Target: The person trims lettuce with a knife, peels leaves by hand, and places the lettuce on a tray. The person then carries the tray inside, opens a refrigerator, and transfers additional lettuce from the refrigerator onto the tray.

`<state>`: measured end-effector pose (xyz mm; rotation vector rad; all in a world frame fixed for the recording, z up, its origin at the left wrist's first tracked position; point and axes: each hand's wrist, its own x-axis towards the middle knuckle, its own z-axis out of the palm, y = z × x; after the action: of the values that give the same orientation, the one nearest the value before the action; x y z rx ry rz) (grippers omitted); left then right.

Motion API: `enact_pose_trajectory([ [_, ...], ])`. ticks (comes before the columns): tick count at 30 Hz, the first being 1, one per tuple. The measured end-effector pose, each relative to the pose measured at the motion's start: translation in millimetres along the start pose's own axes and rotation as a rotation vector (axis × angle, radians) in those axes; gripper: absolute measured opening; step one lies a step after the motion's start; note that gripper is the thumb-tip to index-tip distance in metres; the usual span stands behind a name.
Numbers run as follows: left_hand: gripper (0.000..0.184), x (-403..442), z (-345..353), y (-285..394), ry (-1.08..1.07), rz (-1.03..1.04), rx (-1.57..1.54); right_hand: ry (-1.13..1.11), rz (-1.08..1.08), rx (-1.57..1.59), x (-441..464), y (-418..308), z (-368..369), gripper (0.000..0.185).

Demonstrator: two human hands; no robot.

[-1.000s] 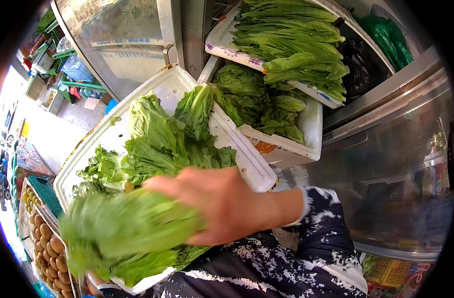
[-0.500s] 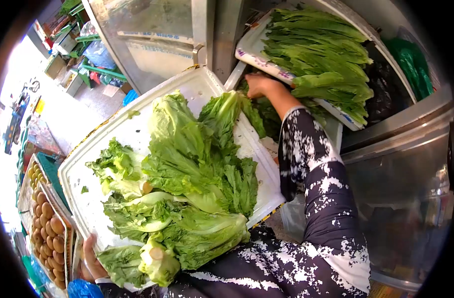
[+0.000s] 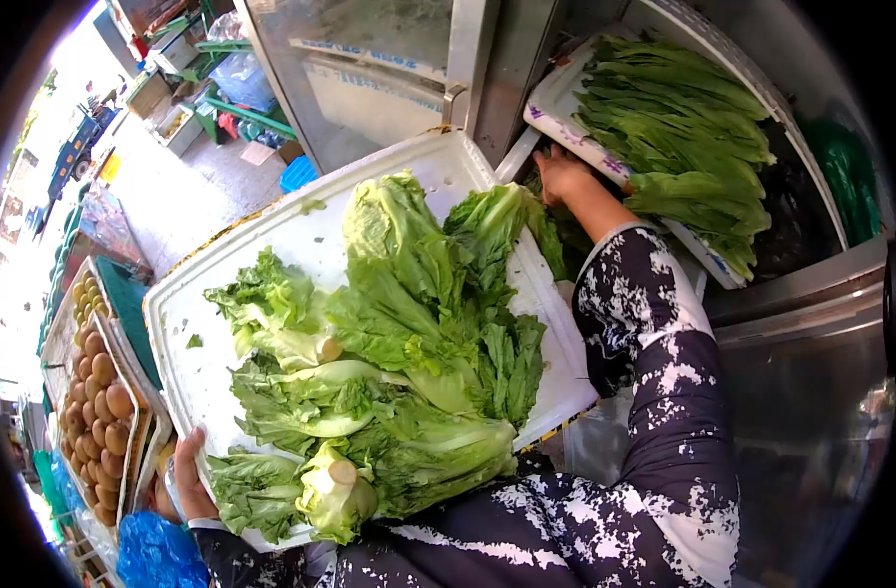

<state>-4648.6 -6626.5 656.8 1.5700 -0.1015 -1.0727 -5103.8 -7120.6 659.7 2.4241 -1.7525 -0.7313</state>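
Several heads of leafy lettuce (image 3: 409, 323) lie on a white foam lid (image 3: 301, 235) across my lap. My left hand (image 3: 191, 477) grips the lid's lower left edge, fingers hooked round it. At the upper right, my right hand (image 3: 563, 180) reaches into the lower foam box (image 3: 520, 154), under the front edge of a white tray (image 3: 575, 140) heaped with long green leaves (image 3: 673, 147). Its fingers are spread over dark greens in the box; their tips are partly hidden. One lettuce overhangs the lid's right edge near this hand.
An open cabinet door (image 3: 370, 78) stands behind the lid. Brown round produce (image 3: 100, 421) fills a crate at the left, above a blue plastic bag (image 3: 159, 551). Green bags (image 3: 845, 176) sit at the far right. A steel-framed glass door (image 3: 811, 392) is at the right.
My right hand has set a lettuce down on the lid's near part and moved up into the lower box. The view has shifted, so the lid and boxes appear further right.
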Motion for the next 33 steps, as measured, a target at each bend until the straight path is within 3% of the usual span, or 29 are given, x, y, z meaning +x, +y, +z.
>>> enact_pose_trajectory([
  [3, 0.040, 8.7, -7.6, -2.1, -0.096, -0.018, -0.058, -0.030, -0.005, 0.171, -18.8, 13.3, 9.1, 0.092],
  [5, 0.044, 11.6, -7.4, -0.9, -0.117, -0.051, -0.072, 0.154, -0.143, 0.024, -44.0, 14.7, 19.4, 0.095],
  [6, 0.044, 13.2, -2.5, -1.1, -0.119, -0.060, -0.078, 0.258, -0.106, 0.039, -65.3, 12.8, 22.0, 0.089],
  [10, 0.042, 10.3, 15.3, 1.8, -0.118, -0.080, -0.102, 0.299, -0.119, 0.051, -124.6, 22.2, 24.5, 0.078],
  [14, 0.041, -2.5, 28.9, 6.0, -0.089, -0.104, -0.153, 0.561, -0.367, 0.193, -166.7, 48.3, 52.5, 0.069],
  [19, 0.039, -15.5, 38.7, 19.9, -0.030, -0.156, -0.258, 0.890, -0.291, 0.341, -255.2, 28.4, -23.1, 0.065],
  [23, 0.046, 26.1, 17.2, 19.1, -0.238, -0.088, -0.321, 1.282, -0.762, 0.660, -258.8, -35.2, -93.7, 0.062],
  [26, 0.047, 12.5, 32.7, 26.6, -0.332, -0.027, -0.338, 1.330, -1.182, 0.722, -237.2, -105.2, -135.5, 0.046],
  [29, 0.047, -9.5, 48.1, 30.8, -0.343, 0.016, -0.353, 1.250, -1.502, 0.509, -212.6, -185.5, -159.9, 0.028],
  [30, 0.047, -14.7, 52.7, 30.5, -0.320, 0.028, -0.350, 1.323, -1.521, 0.374, -209.0, -210.9, -162.2, 0.035],
  [31, 0.047, -19.3, 57.0, 29.8, -0.297, 0.043, -0.340, 1.199, -1.617, 0.296, -202.3, -230.0, -157.5, 0.038],
  [33, 0.047, -27.1, 64.2, 24.4, -0.250, 0.076, -0.315, 1.178, -1.636, 0.112, -189.5, -259.2, -137.8, 0.051],
])
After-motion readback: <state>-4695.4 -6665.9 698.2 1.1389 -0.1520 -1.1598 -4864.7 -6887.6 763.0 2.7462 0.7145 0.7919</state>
